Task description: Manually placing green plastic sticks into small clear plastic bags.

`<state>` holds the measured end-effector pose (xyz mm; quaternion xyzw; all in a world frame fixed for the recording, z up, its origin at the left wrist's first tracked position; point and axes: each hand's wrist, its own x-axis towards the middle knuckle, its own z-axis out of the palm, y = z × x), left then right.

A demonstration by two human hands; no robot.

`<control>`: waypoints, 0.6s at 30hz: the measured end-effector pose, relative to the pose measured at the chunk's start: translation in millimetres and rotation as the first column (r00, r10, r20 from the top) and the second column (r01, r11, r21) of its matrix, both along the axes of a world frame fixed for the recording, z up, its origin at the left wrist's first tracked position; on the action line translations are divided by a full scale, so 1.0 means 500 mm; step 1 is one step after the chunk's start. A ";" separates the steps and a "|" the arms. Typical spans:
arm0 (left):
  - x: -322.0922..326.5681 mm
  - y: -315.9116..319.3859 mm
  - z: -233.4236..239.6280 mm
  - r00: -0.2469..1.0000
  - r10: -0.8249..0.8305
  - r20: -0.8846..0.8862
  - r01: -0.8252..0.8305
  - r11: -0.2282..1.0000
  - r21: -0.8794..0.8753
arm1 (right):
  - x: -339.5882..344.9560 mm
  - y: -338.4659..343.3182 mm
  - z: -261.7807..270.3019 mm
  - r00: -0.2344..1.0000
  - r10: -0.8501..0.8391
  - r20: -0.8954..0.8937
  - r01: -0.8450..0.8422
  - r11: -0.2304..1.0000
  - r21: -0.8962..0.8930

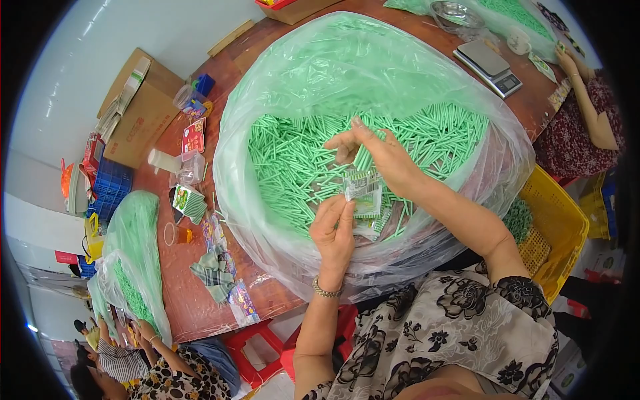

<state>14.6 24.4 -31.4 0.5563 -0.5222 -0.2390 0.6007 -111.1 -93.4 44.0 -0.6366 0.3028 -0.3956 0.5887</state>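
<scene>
A large clear plastic bag [350, 65] lies open before me, filled with short green sticks [285, 165]. My left hand [332, 227] pinches the edge of a small printed plastic packet [364, 192] with green striped ends. Just above the packet, my right hand [382, 155] holds a small bundle of green sticks [363, 159], its fingers curled around them. More packets [372, 227] lie beneath the held one, at the near side of the sticks.
A digital scale [487, 62] and a steel bowl [457, 15] stand at the upper right. On the left are a cardboard box [142, 117], plastic containers [190, 170] and a cloth [215, 275]. A yellow crate [562, 230] is beside me. Other people sit at both sides.
</scene>
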 end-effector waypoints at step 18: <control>-0.006 -0.001 0.006 0.996 -0.025 -0.086 0.026 1.000 0.012 | -0.001 -0.008 -0.031 0.987 0.070 0.142 -0.106 0.959 0.264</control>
